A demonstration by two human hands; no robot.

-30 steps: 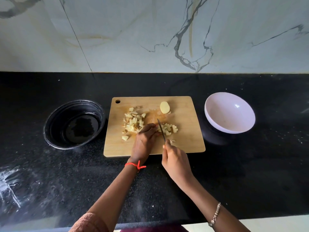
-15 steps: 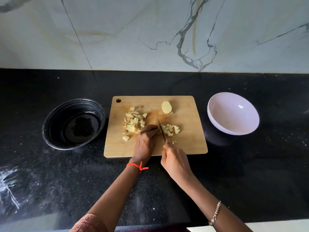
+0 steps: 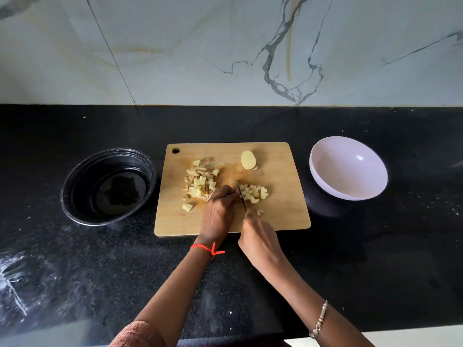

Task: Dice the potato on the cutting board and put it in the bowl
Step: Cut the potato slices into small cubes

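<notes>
Your left fingers [image 3: 226, 194] are curled tight, tips pressed up against the left side of the knife [image 3: 242, 197]. They seem to pin the bit of potato being cut, though the piece itself is hidden under them. Your right fingers [image 3: 249, 217] wrap the knife handle, blade pointing away from you and edge down on the cutting board [image 3: 283, 214].

Just right of the blade lies a small heap of fresh dice [image 3: 254, 194]. Left of your left hand [image 3: 218, 216] sits a larger pile of dice [image 3: 200, 184]. A rounded uncut chunk [image 3: 248, 160] waits near the board's far edge, apart from both heaps.

On the black counter [image 3: 375, 259], a pale bowl [image 3: 350, 176] stands right of the board with no potato in it. A dark bowl [image 3: 107, 186] stands to the left.

You look to be mid-dicing, well past halfway through the cutting, with no transfer begun. The next move likely calls for short, even chops while your left fingertips back away from the edge, then fetching the uncut chunk. Which bowl is meant cannot be told.
</notes>
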